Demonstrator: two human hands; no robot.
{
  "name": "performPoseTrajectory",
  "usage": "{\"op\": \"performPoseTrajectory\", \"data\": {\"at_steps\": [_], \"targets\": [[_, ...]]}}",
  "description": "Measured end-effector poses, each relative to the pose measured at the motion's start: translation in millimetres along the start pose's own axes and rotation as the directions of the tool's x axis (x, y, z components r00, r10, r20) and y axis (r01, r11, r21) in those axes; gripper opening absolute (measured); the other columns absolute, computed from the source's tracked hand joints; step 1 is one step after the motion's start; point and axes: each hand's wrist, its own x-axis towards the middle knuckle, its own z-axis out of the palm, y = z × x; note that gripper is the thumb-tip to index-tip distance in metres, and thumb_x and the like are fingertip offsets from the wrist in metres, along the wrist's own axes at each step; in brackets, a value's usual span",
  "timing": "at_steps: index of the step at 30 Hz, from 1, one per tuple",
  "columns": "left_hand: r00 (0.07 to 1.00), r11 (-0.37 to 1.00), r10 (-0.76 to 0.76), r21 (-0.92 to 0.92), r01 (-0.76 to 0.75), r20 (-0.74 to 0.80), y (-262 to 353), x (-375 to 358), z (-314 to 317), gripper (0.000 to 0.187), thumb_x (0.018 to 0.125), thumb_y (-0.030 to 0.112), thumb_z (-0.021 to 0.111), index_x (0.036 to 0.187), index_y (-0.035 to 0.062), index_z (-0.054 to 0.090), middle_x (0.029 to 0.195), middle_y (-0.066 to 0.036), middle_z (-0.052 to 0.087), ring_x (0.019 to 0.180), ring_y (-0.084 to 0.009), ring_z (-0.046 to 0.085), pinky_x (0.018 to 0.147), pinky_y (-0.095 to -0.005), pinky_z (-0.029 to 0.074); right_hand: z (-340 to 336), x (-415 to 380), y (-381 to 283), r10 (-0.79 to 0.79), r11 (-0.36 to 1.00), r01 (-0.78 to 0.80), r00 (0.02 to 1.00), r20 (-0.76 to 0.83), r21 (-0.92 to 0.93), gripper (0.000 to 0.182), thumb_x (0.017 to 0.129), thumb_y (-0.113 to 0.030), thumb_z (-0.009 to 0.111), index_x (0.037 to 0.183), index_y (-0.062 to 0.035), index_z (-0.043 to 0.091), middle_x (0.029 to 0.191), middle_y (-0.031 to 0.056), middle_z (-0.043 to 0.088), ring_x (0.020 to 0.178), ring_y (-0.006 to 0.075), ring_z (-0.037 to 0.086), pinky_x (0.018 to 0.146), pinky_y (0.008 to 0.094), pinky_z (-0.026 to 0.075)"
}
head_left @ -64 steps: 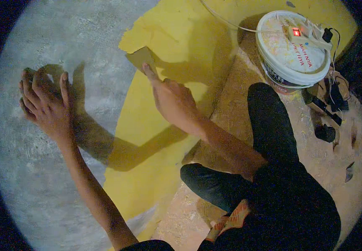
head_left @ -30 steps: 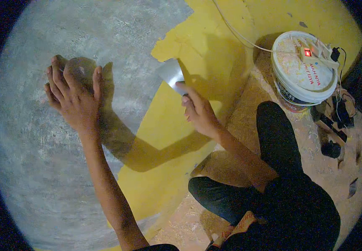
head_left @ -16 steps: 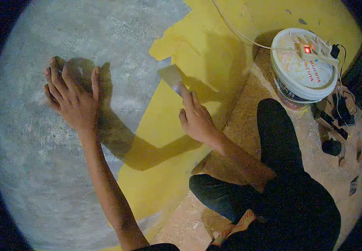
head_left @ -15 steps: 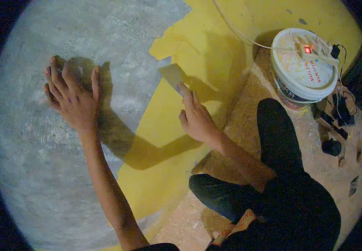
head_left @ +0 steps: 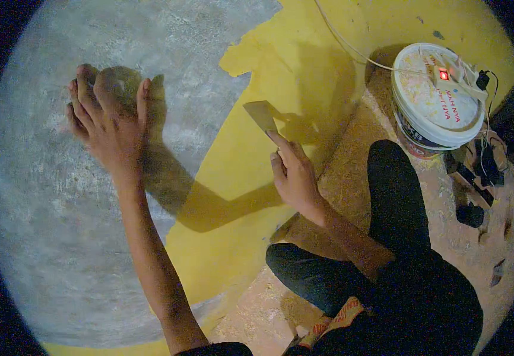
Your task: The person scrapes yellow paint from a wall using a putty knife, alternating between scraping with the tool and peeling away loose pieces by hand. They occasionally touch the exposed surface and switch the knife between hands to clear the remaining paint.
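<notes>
My left hand (head_left: 110, 121) rests with spread fingers on the grey, bare part of the wall (head_left: 43, 196). In my right hand (head_left: 298, 181) is a putty knife (head_left: 262, 115), its index finger laid along the blade's base. The flat metal blade points up and left, over the yellow paint (head_left: 224, 178) close to its ragged border with the grey. The handle is hidden inside the closed fingers. Shadows of both arms fall across the grey and yellow surface.
A lidded white paint bucket (head_left: 438, 101) stands at the right, with a power strip (head_left: 459, 83) glowing red on its lid. A pale cable (head_left: 352, 50) runs up from it. Dark tools or parts (head_left: 473, 184) lie on the dusty floor (head_left: 447, 231) beside my bent legs.
The putty knife in my right hand has shifted right and slightly down, away from the paint border onto the yellow. My left hand stays spread on the grey, a little higher in view.
</notes>
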Motion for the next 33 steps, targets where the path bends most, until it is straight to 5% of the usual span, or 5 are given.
{"op": "performPoseTrajectory", "data": {"at_steps": [9,16,18,31,33], "targets": [[0.999,0.998,-0.046,-0.052,0.046,0.002,3.5,1.3,-2.1,0.055,0.077,0.053,0.056,0.111,0.0098,0.052,0.131,-0.009,0.043,0.124,-0.0263,0.036,0.101,-0.0437,0.024,0.6,-12.9,35.9,-0.183,0.982,0.179,0.98,-0.083,-0.052,0.055,0.076,0.001,0.052,0.128,-0.0106,0.038,0.096,0.0212,0.049,0.084,0.0389,0.052,0.07,0.0434,0.045],[0.998,0.984,-0.063,-0.169,0.063,0.003,0.9,-0.2,1.5,0.051,0.078,0.049,0.055,0.114,0.0133,0.05,0.133,-0.011,0.04,0.125,-0.0287,0.034,0.102,-0.0462,0.023,-1.9,-8.4,42.6,-0.142,0.99,0.141,0.988,-0.056,-0.017,0.055,0.075,0.0,0.054,0.127,-0.0105,0.039,0.097,0.0205,0.05,0.089,0.037,0.052,0.073,0.0415,0.045],[0.997,0.984,-0.074,-0.163,0.075,0.016,0.7,-1.1,0.3,0.053,0.078,0.05,0.054,0.117,0.0148,0.049,0.134,-0.011,0.038,0.126,-0.0282,0.033,0.102,-0.0463,0.022,-7.2,-8.3,37.9,-0.02,0.999,0.021,0.999,0.025,-0.044,0.055,0.075,0.001,0.054,0.127,-0.0104,0.039,0.098,0.0205,0.05,0.089,0.0364,0.052,0.074,0.041,0.045],[0.993,0.985,-0.067,-0.149,0.081,0.101,1.8,-2.3,3.3,0.065,0.079,0.051,0.049,0.134,0.0186,0.037,0.141,-0.01,0.03,0.131,-0.0272,0.025,0.106,-0.0484,0.012,-11.1,-12.9,54.3,-0.119,0.993,0.119,0.993,-0.004,0.003,0.054,0.075,0.004,0.053,0.127,-0.0044,0.039,0.114,0.0203,0.049,0.105,0.0346,0.047,0.091,0.0383,0.038],[0.984,0.983,-0.093,-0.144,0.115,0.152,-0.3,1.4,-1.4,0.066,0.079,0.052,0.049,0.135,0.0189,0.036,0.142,-0.009,0.027,0.132,-0.0272,0.023,0.105,-0.0491,0.011,-5.0,-7.2,59.0,-0.17,0.975,0.164,0.985,-0.031,-0.152,0.054,0.074,0.005,0.053,0.126,-0.0035,0.04,0.117,0.0183,0.049,0.108,0.032,0.047,0.092,0.0383,0.038]]}}
